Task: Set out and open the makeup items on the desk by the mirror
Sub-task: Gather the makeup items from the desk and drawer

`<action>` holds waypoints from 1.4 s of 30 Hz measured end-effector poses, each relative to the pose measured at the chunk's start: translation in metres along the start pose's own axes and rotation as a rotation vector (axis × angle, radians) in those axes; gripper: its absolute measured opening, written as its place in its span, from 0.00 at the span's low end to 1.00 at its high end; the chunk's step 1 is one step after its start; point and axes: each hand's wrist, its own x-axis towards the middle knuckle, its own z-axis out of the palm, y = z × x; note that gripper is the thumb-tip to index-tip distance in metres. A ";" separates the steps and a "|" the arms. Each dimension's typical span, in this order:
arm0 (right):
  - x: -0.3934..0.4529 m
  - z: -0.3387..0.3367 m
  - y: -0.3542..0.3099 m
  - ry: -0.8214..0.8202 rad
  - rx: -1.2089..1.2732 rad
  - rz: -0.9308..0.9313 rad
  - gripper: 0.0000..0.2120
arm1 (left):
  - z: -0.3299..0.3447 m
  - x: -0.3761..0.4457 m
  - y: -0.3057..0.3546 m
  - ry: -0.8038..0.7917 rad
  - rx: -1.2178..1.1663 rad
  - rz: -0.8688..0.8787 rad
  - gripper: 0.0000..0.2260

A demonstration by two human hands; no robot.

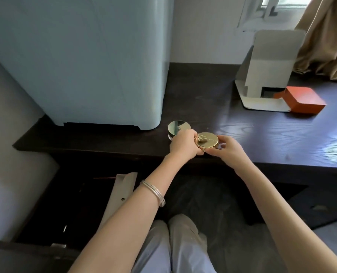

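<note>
A round gold compact (208,142) with a small bow-like ornament on its closed lid is held just above the front edge of the dark wooden desk (281,138). My left hand (183,145) grips its left rim and my right hand (229,149) grips its right rim from below. Just behind my left hand a second round compact (175,128) with a shiny mirrored lid lies closed on the desk, partly hidden by my fingers.
A large pale blue box-like unit (85,62) stands on the desk at the left. At the back right are an opened white cardboard carton (266,75), an orange box (303,100) and a beige curtain (329,36). An open drawer (65,203) sits below left.
</note>
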 end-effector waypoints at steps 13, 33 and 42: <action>-0.022 0.040 -0.028 0.252 -0.075 -0.097 0.27 | -0.021 -0.029 -0.044 0.263 -0.069 -0.058 0.08; -0.088 0.352 -0.054 -0.790 -0.019 -0.076 0.18 | -0.051 -0.152 -0.369 -0.254 0.308 -0.883 0.09; -0.077 0.369 -0.041 -0.802 -0.041 -0.037 0.17 | -0.035 -0.129 -0.387 -0.344 0.350 -0.903 0.16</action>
